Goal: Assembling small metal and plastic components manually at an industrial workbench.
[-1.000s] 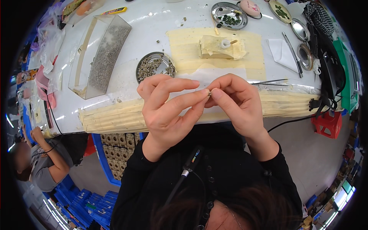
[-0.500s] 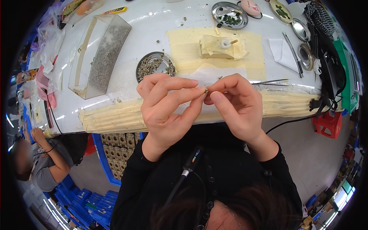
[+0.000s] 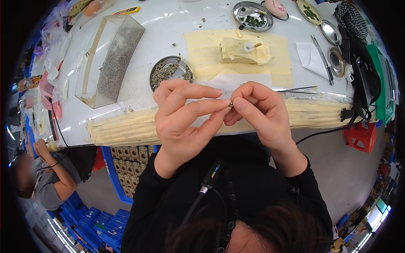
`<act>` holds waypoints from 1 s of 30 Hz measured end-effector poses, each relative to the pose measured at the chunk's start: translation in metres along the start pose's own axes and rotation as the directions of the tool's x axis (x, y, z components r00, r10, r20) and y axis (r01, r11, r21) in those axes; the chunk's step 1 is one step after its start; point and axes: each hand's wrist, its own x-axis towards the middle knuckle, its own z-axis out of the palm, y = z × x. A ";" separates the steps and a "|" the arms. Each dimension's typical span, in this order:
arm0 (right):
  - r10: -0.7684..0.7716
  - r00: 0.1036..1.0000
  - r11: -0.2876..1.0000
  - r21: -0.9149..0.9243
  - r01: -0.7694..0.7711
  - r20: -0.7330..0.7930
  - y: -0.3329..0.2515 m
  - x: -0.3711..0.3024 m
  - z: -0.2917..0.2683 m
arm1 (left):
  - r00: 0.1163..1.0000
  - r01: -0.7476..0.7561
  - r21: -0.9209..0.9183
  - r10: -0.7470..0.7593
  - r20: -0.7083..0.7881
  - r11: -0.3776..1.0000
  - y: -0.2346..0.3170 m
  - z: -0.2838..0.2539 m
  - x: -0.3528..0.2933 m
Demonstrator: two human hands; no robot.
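A tiny brownish piece (image 3: 230,104) is pinched where my two hands meet, above the table's front edge; its kind is too small to make out. My left hand (image 3: 185,116) grips it between thumb and index finger, the other fingers raised. Thumb and index finger of my right hand (image 3: 263,116) close on it from the other side, with the remaining fingers curled. Just beyond my left hand stands a round metal dish (image 3: 192,80) of small grey-brown bits. Past my right hand, a cream taped block (image 3: 237,52) carries a small white cup with a stick in it.
A clear box (image 3: 99,63) of grey granules stands at the left. Tweezers (image 3: 299,90) lie right of my hands. A metal plate (image 3: 236,19) with dark green pieces sits at the back. Another person (image 3: 63,185) sits at the left, beside a blue crate (image 3: 110,168) of blocks.
Both hands have shifted slightly right with the small piece. My right thumb has moved up and now presses closer against its index finger.
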 end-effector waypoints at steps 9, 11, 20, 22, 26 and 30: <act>0.026 0.998 0.995 0.094 -0.031 0.051 0.001 0.001 -0.001 | 0.997 0.075 -0.212 -0.077 -0.001 0.974 -0.009 0.003 -0.004; -0.020 0.999 0.999 0.046 0.018 0.044 0.002 0.001 0.000 | 0.998 0.061 -0.150 -0.065 -0.023 0.987 -0.005 0.003 -0.002; -0.021 0.999 0.999 0.043 0.020 0.044 0.002 0.003 -0.001 | 0.998 0.051 -0.100 -0.053 -0.019 0.994 -0.002 0.002 0.000; -0.005 0.999 0.999 0.048 0.003 0.040 0.001 0.003 0.000 | 0.997 0.071 -0.136 -0.073 -0.009 0.988 -0.004 0.002 -0.002; 0.004 1.000 0.999 0.047 -0.005 0.023 0.001 0.003 0.000 | 0.996 0.090 -0.151 -0.090 0.005 0.984 -0.003 0.003 0.000; -0.264 0.954 0.932 -0.293 0.214 -0.143 -0.001 0.002 0.003 | 0.996 0.086 -0.133 -0.089 -0.016 0.987 -0.004 0.004 0.000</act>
